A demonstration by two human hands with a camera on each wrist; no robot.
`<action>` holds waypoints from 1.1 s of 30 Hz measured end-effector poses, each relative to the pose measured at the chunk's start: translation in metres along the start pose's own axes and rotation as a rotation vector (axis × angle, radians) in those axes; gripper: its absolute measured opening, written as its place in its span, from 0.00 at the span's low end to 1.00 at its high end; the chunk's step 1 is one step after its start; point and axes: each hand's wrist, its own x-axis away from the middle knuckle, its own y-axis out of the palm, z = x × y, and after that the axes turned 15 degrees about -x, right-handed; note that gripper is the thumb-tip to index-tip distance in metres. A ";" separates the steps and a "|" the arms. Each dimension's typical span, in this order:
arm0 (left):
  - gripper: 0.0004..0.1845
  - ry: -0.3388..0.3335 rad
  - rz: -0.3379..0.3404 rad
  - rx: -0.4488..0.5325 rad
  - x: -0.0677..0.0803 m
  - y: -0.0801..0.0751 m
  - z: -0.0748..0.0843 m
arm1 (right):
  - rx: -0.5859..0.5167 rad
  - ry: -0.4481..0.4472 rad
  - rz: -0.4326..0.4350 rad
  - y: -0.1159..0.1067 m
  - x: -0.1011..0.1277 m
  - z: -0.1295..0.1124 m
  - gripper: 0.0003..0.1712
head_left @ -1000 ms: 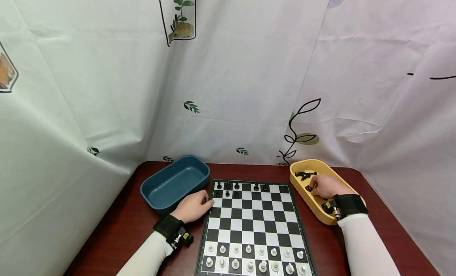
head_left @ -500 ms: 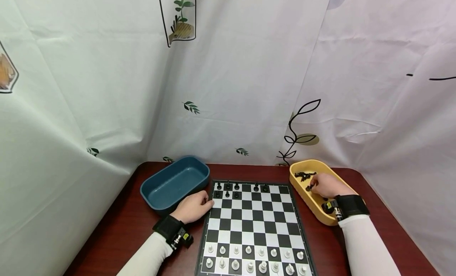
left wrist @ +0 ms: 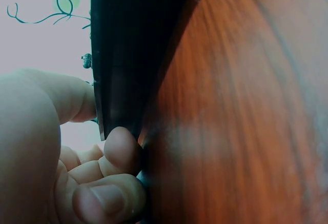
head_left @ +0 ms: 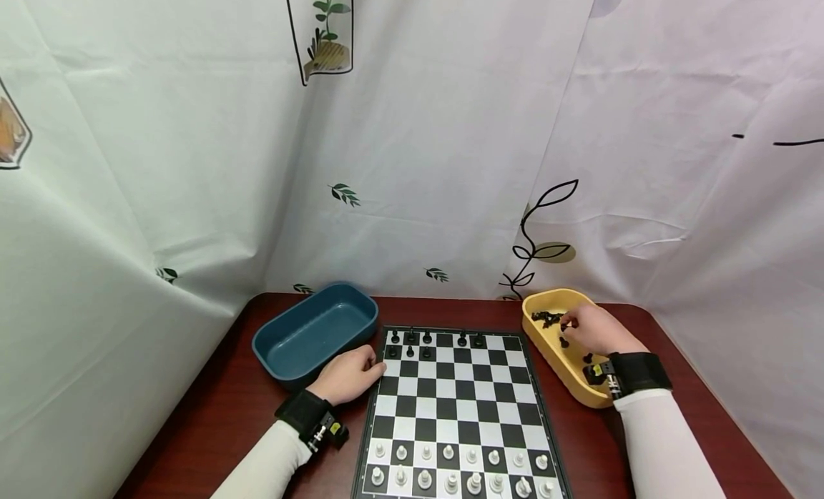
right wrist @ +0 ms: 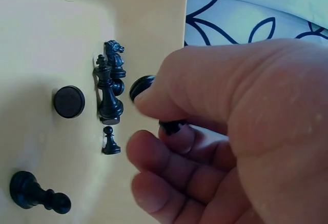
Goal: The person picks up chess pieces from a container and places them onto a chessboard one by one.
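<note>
A small black chess piece (right wrist: 171, 126) sits pinched between the thumb and curled fingers of the right hand (right wrist: 225, 131); only a rounded dark end at the thumb tip and a dark base below it show, so its kind cannot be told, and its long axis appears to run roughly across the fingers, tilted rather than upright. The hand holds it just above the floor of the yellow tray (right wrist: 61, 39), at the tray's far part in the head view, where the right hand (head_left: 595, 334) is bent over the rim with knuckles up and the wrist strapped in a black band (head_left: 637, 370). Beneath the hand, more black pieces (right wrist: 110, 88) lie on their sides in a small cluster, a pawn (right wrist: 109, 141) just beside them and another piece (right wrist: 36, 193) well apart nearer the camera. The left hand (head_left: 350, 374) rests on the table with its fingers curled against the edge of the chessboard (head_left: 460, 406), near the far left corner; the wrist view shows the thumb over the board's edge and fingertips (left wrist: 120, 149) tucked under it. A blue tray (head_left: 315, 327) stands just beyond that hand. White pieces (head_left: 450, 470) fill the near rows, a few black ones (head_left: 425, 342) the far rows. The wooden table (head_left: 206, 413) carries it all.
</note>
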 end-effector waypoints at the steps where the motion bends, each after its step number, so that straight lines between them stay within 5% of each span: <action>1: 0.16 0.004 0.002 0.000 0.000 0.000 0.000 | 0.016 -0.021 0.012 -0.001 0.000 -0.001 0.10; 10: 0.16 0.002 -0.001 0.002 0.001 -0.002 0.001 | 0.056 -0.112 0.070 -0.003 -0.001 -0.005 0.11; 23: 0.16 -0.003 -0.002 0.008 -0.001 -0.001 0.000 | 0.074 -0.123 0.127 -0.007 -0.001 -0.016 0.13; 33: 0.16 0.003 -0.001 0.008 0.000 -0.002 0.002 | 0.022 -0.115 0.180 -0.005 -0.004 -0.024 0.06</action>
